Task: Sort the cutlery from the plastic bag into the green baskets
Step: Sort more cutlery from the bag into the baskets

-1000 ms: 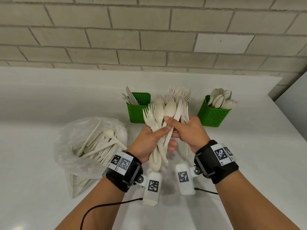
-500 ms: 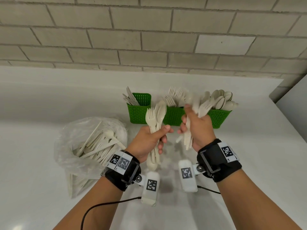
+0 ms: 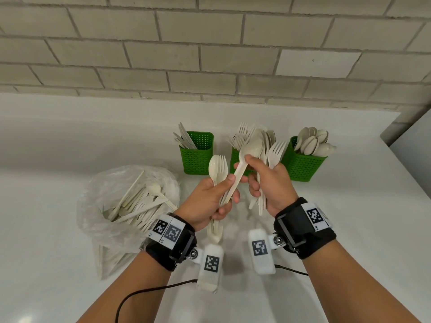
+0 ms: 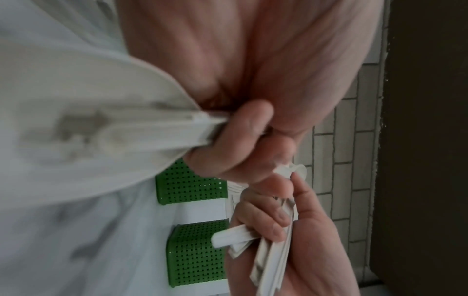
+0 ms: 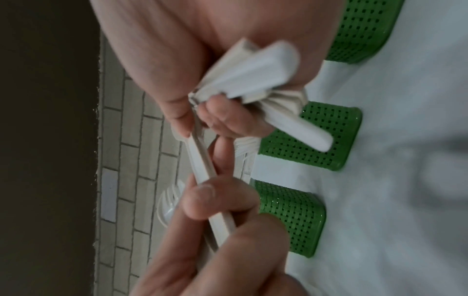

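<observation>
My left hand (image 3: 229, 190) grips a small bundle of cream plastic cutlery (image 3: 218, 166), a spoon and forks with heads up. My right hand (image 3: 250, 176) holds its own bundle of forks and spoons (image 3: 274, 152) and also pinches the neck of one spoon (image 3: 253, 148). That spoon's handle (image 5: 202, 172) runs down under my left thumb (image 5: 215, 200). Behind the hands stand three green baskets: knives in the left one (image 3: 197, 159), forks in the middle one (image 3: 235, 157), spoons in the right one (image 3: 303, 166). The plastic bag (image 3: 105, 206) lies at the left with cutlery inside.
The white counter (image 3: 361, 217) ends at a brick wall (image 3: 210, 54) close behind the baskets. A grey panel (image 3: 412, 141) closes off the right side. A black cable (image 3: 144, 292) runs from my left wrist toward the front edge.
The hands split one big bundle, and the right hand carried its share toward the spoon basket. Now the right hand has come back and pinches a spoon out of the left bundle.
</observation>
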The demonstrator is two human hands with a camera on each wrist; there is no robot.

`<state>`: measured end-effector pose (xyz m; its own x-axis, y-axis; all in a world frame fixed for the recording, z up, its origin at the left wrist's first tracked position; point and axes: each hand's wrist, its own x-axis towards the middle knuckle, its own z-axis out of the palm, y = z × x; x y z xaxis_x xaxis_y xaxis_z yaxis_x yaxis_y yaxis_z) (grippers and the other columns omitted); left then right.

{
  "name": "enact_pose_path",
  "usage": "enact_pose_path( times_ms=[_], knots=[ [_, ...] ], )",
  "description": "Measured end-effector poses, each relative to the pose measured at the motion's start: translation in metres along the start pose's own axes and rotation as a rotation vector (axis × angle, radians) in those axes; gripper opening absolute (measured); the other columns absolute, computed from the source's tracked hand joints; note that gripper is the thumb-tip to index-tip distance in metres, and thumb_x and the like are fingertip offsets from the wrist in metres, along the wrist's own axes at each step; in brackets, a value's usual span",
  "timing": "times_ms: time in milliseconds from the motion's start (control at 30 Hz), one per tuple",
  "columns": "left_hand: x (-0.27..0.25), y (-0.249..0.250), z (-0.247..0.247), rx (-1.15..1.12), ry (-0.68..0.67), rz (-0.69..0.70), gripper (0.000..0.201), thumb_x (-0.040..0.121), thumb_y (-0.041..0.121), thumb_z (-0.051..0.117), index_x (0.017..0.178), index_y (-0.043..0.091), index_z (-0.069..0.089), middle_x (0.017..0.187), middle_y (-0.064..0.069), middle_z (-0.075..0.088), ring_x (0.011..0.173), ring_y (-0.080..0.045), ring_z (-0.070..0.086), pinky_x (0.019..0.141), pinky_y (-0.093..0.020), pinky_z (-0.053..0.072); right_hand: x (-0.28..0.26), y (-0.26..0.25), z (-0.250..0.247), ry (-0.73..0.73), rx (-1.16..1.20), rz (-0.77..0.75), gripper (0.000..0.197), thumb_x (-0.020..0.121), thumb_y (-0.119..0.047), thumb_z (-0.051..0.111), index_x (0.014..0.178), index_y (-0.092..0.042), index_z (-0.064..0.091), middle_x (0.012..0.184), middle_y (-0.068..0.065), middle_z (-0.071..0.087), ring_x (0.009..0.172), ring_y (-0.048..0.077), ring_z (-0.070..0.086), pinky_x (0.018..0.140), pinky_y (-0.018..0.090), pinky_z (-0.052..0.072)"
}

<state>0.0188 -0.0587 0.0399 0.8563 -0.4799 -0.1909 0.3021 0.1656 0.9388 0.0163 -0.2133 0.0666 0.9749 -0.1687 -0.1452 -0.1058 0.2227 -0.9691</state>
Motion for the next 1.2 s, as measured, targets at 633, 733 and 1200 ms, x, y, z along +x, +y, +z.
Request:
enact_pose_path(
  times_ms=[633,733,1200],
  knots=[
    [0.022,0.034,-0.009,-0.63,0.364,0.191,0.04,0.101,0.039,0.044,0.073,0.014,0.056,0.054,0.002,0.045,0.044,-0.008,0.04,0.044,-0.02,0.038,-0.018,0.026,-0.007,-0.308,-0.278,0.113,0.017,0.078,-0.003,0.077,0.091,-0.005,0.065,0.081,0.009,0.073,0.072,0.022,0.071,0.044,0.023,0.04],
    [0.02,0.039,-0.015,-0.615,0.398,0.206,0.038,0.101,0.037,0.046,0.073,0.014,0.057,0.053,0.002,0.046,0.044,-0.009,0.044,0.046,-0.022,0.043,-0.013,0.02,-0.008,-0.167,-0.147,0.051,0.018,0.081,0.009,0.068,0.088,-0.006,0.06,0.065,0.006,0.066,0.057,0.022,0.066,0.039,0.023,0.039],
    [0.015,0.05,-0.02,-0.417,0.391,0.273,0.034,0.104,0.028,0.044,0.083,0.007,0.06,0.057,-0.003,0.061,0.06,-0.02,0.068,0.067,-0.036,0.06,-0.004,0.011,-0.004,0.06,-0.127,-0.049,0.019,0.079,0.012,0.065,0.083,-0.007,0.063,0.067,0.004,0.067,0.054,0.018,0.067,0.038,0.022,0.037]
  ],
)
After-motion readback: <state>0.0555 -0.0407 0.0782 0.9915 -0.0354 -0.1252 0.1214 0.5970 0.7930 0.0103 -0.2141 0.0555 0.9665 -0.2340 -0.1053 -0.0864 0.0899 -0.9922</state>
